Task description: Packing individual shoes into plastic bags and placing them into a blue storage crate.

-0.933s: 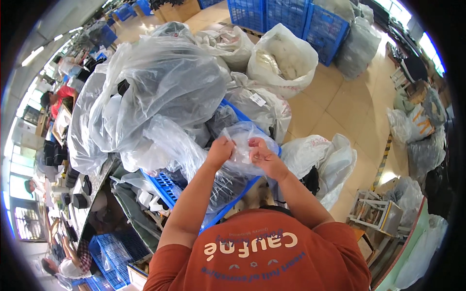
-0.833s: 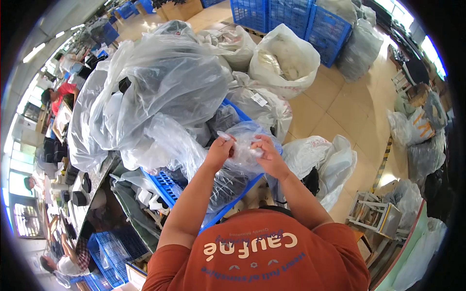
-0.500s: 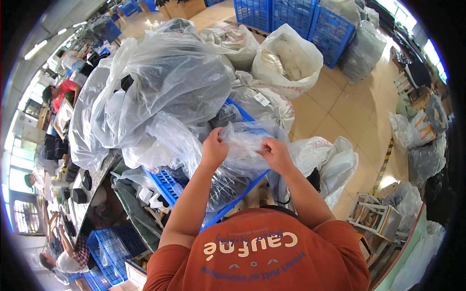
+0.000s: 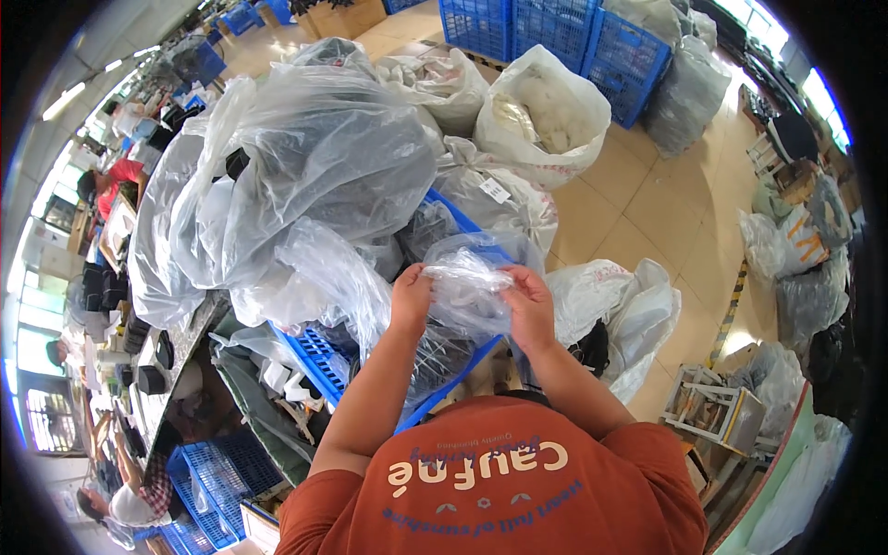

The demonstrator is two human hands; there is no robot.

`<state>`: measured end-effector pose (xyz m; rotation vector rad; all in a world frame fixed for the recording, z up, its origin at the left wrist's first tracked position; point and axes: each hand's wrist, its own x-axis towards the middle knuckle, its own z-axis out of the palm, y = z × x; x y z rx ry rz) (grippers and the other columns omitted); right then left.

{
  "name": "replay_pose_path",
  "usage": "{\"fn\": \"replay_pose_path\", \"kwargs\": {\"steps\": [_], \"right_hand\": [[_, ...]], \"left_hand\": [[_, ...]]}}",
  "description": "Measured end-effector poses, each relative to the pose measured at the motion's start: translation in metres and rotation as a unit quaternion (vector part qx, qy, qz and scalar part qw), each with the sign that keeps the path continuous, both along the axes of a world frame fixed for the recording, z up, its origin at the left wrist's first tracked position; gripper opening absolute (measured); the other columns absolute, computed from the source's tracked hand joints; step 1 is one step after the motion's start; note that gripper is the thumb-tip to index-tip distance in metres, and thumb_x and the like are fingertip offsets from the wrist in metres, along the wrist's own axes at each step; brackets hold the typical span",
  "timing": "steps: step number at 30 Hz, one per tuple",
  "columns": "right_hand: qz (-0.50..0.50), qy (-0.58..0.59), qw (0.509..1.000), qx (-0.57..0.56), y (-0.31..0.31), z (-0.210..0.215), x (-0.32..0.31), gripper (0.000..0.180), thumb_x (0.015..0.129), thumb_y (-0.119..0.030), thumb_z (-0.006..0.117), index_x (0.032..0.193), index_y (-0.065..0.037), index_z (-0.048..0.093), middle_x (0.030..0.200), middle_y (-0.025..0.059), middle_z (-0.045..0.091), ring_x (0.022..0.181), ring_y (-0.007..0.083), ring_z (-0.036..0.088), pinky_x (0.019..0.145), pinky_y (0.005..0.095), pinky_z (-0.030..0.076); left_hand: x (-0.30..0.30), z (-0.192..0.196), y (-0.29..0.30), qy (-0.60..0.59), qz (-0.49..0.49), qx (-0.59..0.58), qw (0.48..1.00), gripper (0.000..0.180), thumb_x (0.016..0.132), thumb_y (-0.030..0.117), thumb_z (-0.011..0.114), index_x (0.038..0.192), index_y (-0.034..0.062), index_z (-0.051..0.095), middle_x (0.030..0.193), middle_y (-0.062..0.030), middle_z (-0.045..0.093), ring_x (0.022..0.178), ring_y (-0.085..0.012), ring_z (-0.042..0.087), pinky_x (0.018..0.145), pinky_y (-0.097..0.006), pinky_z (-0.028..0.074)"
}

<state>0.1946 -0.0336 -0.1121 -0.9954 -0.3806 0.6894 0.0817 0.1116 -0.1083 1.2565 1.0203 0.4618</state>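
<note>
Between my two hands a clear plastic bag [image 4: 464, 282] is stretched and bunched along its upper edge. My left hand [image 4: 413, 294] pinches one side of it with closed fingers. At the other side my right hand [image 4: 527, 298] grips the plastic between thumb and fingers. Below the bag stands a blue plastic crate [image 4: 319, 365], with dark items wrapped in clear film [image 4: 439, 361] inside. A large translucent bag [image 4: 305, 176] bulges over the far left of the crate, and its loose plastic hangs near my left forearm. What the large bag holds is mostly hidden.
White woven sacks [image 4: 546, 111] stand beyond the crate, and another white sack [image 4: 638, 319] sits to my right. Stacked blue crates [image 4: 629, 65] are at the far side. A workbench [image 4: 190, 347] runs along the left, with people seated behind it. A small white stool [image 4: 708, 407] stands at right.
Both hands have drawn slightly nearer to me with the clear bag. Its plastic is now gathered into a tighter, raised bunch between them.
</note>
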Motion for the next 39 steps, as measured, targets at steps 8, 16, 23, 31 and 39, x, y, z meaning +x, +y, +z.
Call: {"fn": "replay_pose_path", "kwargs": {"steps": [8, 16, 23, 31, 39], "right_hand": [[0.031, 0.021, 0.996, 0.082, -0.018, 0.019, 0.017, 0.021, 0.084, 0.002, 0.051, 0.102, -0.006, 0.048, 0.090, 0.0006, 0.053, 0.080, 0.0109, 0.054, 0.071, 0.0251, 0.042], [0.036, -0.382, 0.923, 0.020, -0.032, 0.051, 0.005, 0.013, 0.077, 0.004, 0.058, 0.081, -0.006, 0.051, 0.094, 0.0055, 0.053, 0.087, 0.0189, 0.052, 0.078, 0.0275, 0.040], [0.286, -0.564, 0.766, -0.111, -0.045, 0.053, 0.018, 0.010, 0.073, -0.009, 0.061, 0.079, -0.009, 0.053, 0.098, 0.0084, 0.058, 0.102, 0.0236, 0.051, 0.079, 0.0349, 0.041], [0.131, -0.733, 0.663, -0.083, -0.041, 0.075, 0.012, 0.012, 0.071, -0.017, 0.061, 0.074, -0.009, 0.051, 0.097, 0.0069, 0.059, 0.083, 0.0237, 0.057, 0.068, 0.0375, 0.039], [0.170, -0.652, 0.657, -0.337, -0.045, 0.050, 0.026, 0.009, 0.076, -0.019, 0.056, 0.076, -0.010, 0.054, 0.090, 0.0124, 0.060, 0.059, 0.0259, 0.058, 0.070, 0.0365, 0.038]], "left_hand": [[-0.020, 0.000, 0.027, -0.066, 0.090, -0.201, 0.973, 0.025, 0.080, 0.008, 0.051, 0.104, 0.0015, 0.051, 0.094, -0.0127, 0.057, 0.088, -0.0247, 0.054, 0.070, -0.035, 0.044], [0.008, 0.074, -0.026, 0.074, -0.332, 0.486, 0.805, 0.021, 0.073, 0.009, 0.058, 0.091, -0.0025, 0.057, 0.086, -0.0171, 0.059, 0.084, -0.0351, 0.058, 0.073, -0.042, 0.045], [0.020, 0.051, -0.008, 0.215, -0.345, 0.596, 0.693, 0.052, 0.071, 0.023, 0.067, 0.112, -0.0019, 0.049, 0.118, -0.0255, 0.046, 0.114, -0.0394, 0.040, 0.096, -0.045, 0.033], [0.022, 0.031, -0.009, 0.131, -0.498, 0.506, 0.692, 0.028, 0.073, 0.004, 0.051, 0.101, 0.0000, 0.054, 0.105, -0.0175, 0.054, 0.089, -0.0366, 0.054, 0.079, -0.044, 0.043], [0.028, 0.032, -0.008, 0.264, -0.306, 0.621, 0.672, 0.043, 0.076, 0.002, 0.049, 0.118, 0.0004, 0.045, 0.127, -0.0174, 0.039, 0.095, -0.0398, 0.053, 0.080, -0.044, 0.045]]}}
